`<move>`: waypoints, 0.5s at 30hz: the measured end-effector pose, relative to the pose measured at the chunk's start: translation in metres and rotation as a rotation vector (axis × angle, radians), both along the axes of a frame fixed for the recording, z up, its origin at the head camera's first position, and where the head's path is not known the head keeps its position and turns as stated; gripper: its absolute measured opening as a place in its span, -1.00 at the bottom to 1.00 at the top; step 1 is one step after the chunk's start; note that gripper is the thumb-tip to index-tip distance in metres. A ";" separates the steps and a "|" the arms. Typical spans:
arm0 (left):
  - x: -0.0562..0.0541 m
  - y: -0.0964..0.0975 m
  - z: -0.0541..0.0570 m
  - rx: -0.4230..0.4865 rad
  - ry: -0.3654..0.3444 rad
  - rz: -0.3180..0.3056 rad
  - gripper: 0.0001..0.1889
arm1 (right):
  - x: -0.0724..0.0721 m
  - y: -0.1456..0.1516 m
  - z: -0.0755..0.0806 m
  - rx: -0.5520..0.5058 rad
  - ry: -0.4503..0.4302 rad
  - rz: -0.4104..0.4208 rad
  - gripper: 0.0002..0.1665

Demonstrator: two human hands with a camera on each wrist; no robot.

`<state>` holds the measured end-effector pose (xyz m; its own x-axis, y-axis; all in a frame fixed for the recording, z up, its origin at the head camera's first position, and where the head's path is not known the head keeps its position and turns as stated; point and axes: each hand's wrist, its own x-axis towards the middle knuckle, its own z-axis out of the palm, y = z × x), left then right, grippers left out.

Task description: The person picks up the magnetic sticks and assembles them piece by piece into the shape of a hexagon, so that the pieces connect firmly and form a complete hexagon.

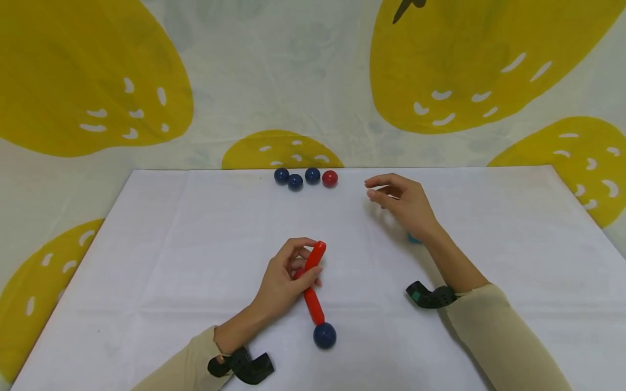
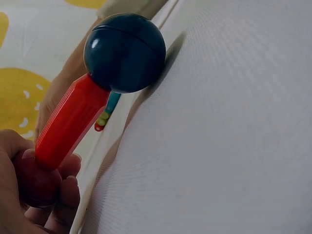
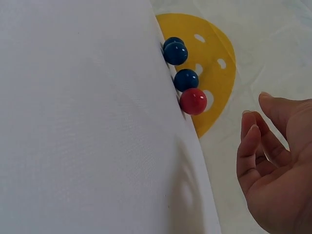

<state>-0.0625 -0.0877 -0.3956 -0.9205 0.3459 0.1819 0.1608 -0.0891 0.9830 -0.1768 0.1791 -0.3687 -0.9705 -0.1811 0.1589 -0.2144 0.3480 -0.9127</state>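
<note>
My left hand (image 1: 283, 277) holds a joined piece of two red rods and a red ball (image 2: 38, 179), with fingers and thumb curled round the ball and upper rod (image 1: 315, 255). The lower red rod (image 1: 314, 306) ends in a dark blue ball (image 1: 325, 335), nearest me. Bent loosely, with nothing between thumb and fingers, my right hand (image 1: 403, 203) hovers over the far part of the table. To its left a loose red ball (image 1: 330, 178) sits beside several dark blue balls (image 1: 295, 182) along the back edge; hand and balls are apart.
A blue piece (image 1: 414, 239) lies mostly hidden behind the right wrist. Small teal and yellow-green pieces (image 2: 105, 117) show in the left wrist view. The white-covered table (image 1: 195, 233) ends at a patterned cloth (image 1: 293, 81). Both wrists carry black camera mounts (image 1: 430, 295).
</note>
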 end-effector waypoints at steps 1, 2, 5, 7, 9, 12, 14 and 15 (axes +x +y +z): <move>0.000 0.000 -0.001 -0.002 -0.001 0.002 -0.56 | -0.003 -0.001 -0.003 0.003 -0.003 0.006 -0.68; -0.001 0.000 -0.003 -0.005 0.005 0.004 -0.56 | -0.005 -0.003 -0.005 0.011 -0.006 0.010 -0.67; -0.003 -0.001 -0.011 -0.008 0.008 0.009 -0.55 | -0.012 -0.010 -0.009 0.044 -0.016 0.023 -0.65; -0.004 -0.001 -0.017 -0.013 0.020 0.011 -0.53 | -0.016 -0.015 -0.010 0.063 -0.028 0.023 -0.62; -0.005 -0.001 -0.019 -0.020 0.038 0.018 -0.52 | -0.019 -0.020 -0.011 0.077 -0.036 0.020 -0.61; -0.003 -0.001 -0.012 -0.046 0.082 0.043 -0.54 | -0.025 -0.026 -0.013 0.084 -0.052 0.010 -0.59; -0.002 0.000 -0.006 -0.063 0.095 0.062 -0.56 | -0.030 -0.030 -0.016 0.076 -0.062 0.008 -0.58; -0.001 0.000 -0.003 -0.072 0.101 0.071 -0.56 | -0.032 -0.032 -0.018 0.067 -0.070 0.007 -0.58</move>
